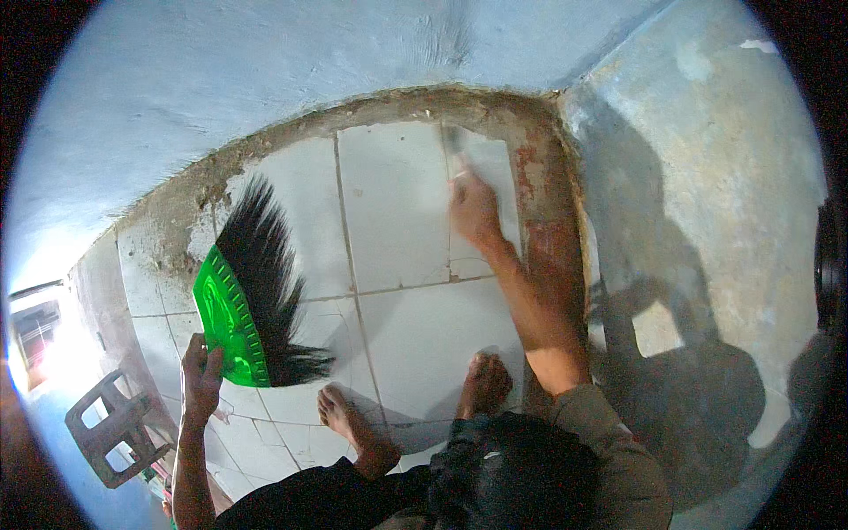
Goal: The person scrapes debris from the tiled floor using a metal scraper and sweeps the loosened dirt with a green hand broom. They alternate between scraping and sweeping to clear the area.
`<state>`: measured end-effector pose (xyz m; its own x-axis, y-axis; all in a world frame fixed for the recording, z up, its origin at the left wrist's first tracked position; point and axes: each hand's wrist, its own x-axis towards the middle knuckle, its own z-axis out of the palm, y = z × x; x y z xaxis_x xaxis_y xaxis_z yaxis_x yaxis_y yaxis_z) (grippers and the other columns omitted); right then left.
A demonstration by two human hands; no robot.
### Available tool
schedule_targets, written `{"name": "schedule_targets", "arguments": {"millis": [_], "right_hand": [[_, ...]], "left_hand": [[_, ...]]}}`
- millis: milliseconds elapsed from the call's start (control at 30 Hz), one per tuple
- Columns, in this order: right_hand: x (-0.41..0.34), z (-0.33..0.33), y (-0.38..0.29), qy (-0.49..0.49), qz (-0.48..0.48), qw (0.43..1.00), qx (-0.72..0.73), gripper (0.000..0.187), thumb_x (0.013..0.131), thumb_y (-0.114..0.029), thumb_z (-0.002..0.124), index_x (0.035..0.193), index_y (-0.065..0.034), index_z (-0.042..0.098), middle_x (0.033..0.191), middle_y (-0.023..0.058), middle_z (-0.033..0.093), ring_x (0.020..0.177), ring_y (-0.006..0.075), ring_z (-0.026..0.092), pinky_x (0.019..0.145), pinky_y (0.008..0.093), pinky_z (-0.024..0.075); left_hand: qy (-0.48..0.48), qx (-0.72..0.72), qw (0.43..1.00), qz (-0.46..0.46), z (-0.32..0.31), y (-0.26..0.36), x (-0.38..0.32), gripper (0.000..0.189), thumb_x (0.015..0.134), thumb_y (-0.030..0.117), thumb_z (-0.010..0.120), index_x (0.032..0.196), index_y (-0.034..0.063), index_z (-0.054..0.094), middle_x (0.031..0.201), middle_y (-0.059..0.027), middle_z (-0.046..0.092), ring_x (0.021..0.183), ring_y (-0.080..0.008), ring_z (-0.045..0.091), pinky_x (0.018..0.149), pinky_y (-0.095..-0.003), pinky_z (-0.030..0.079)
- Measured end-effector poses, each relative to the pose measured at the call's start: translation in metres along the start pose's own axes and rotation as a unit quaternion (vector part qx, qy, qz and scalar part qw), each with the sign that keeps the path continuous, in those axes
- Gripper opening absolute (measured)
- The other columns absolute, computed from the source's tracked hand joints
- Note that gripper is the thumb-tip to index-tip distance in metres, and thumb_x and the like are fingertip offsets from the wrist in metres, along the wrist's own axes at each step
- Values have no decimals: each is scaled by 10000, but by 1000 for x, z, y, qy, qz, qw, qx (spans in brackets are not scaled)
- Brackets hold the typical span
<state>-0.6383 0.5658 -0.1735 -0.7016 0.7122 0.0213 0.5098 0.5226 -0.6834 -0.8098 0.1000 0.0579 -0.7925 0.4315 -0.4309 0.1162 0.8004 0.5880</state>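
Note:
My left hand point(202, 377) grips a broom head by its bright green plastic cap point(225, 318). Long black bristles point(265, 265) fan out from the cap over the floor tiles, towards the wall and to the right. Out in front, my right hand point(475, 205) is closed around a small tool point(454, 140) with a dark end, perhaps a brush, blurred by motion. That dark end is over a white tile point(397, 199) close to the far wall; whether it touches the tile I cannot tell.
A rough, bare cement strip point(457, 103) runs between the tiles and the pale blue wall point(298, 53). On the right stands a stained wall point(715, 165) with my shadow on it. My bare feet point(344, 411) are on the tiles. A ventilation-block-like object point(116, 430) is at the lower left.

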Motion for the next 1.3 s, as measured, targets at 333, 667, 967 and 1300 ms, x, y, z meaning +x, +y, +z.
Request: {"name": "schedule_targets", "arguments": {"millis": [333, 667, 967, 1300], "right_hand": [[-41, -65, -27, -10, 258, 790, 555, 347, 973, -181, 542, 1289, -37, 526, 819, 64, 619, 535, 97, 497, 445, 248, 385], [34, -63, -14, -70, 265, 892, 360, 329, 939, -282, 624, 1158, -42, 580, 786, 82, 656, 518, 94, 537, 401, 233, 365], [47, -97, -33, -168, 235, 925, 248, 278, 932, -246, 621, 1104, -28, 634, 818, 102, 702, 543, 76, 585, 380, 218, 361], [96, -45, -66, -240, 81, 935, 247, 269, 929, -254, 629, 1089, -41, 663, 756, 63, 697, 492, 77, 582, 351, 226, 375]], "left_hand": [[-163, 57, 985, 22, 36, 132, 37, 257, 902, 209, 642, 1044, 7, 571, 820, -125, 665, 730, -196, 649, 655, -371, 517], [-246, 297, 922, -25, 10, 127, -18, 340, 910, 345, 618, 1051, 37, 588, 805, -204, 673, 770, -394, 680, 714, -470, 531], [-120, 144, 982, 9, -25, 63, -50, 173, 922, 153, 600, 972, -10, 569, 780, -101, 591, 690, -142, 562, 655, -329, 479], [-47, 113, 992, -22, -26, 84, -41, 227, 897, 172, 627, 963, -40, 583, 766, -90, 598, 666, -150, 559, 652, -333, 485]]}}
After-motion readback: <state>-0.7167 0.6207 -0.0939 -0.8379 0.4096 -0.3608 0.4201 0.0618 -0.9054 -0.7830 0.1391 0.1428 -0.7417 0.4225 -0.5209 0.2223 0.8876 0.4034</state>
